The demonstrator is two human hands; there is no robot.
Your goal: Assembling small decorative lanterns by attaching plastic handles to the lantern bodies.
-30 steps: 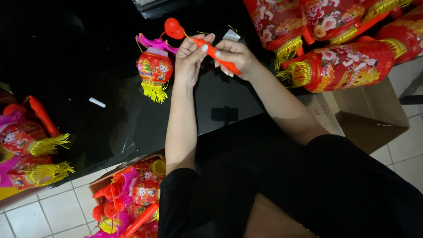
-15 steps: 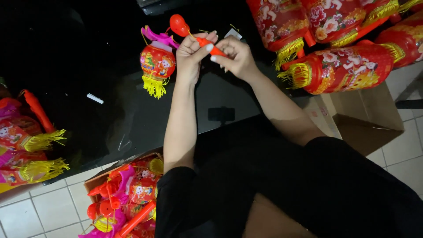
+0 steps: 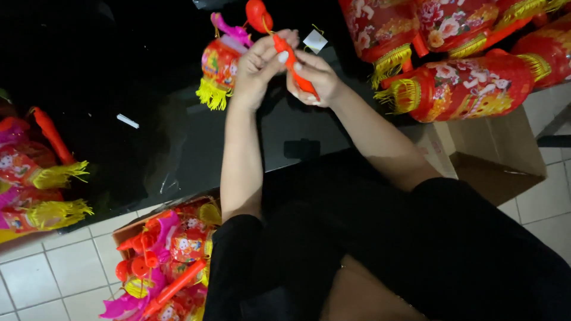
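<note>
Upper centre of frame: orange handle stick [image 3: 292,64] pinched between left hand [image 3: 257,68] and right hand [image 3: 315,80], both closed on it, its round red end sticking up above the fingers. Small red lantern [image 3: 219,64] with yellow fringe hanging just left of left hand, over black table [image 3: 119,71]. Large red lanterns [image 3: 470,86] at upper right.
</note>
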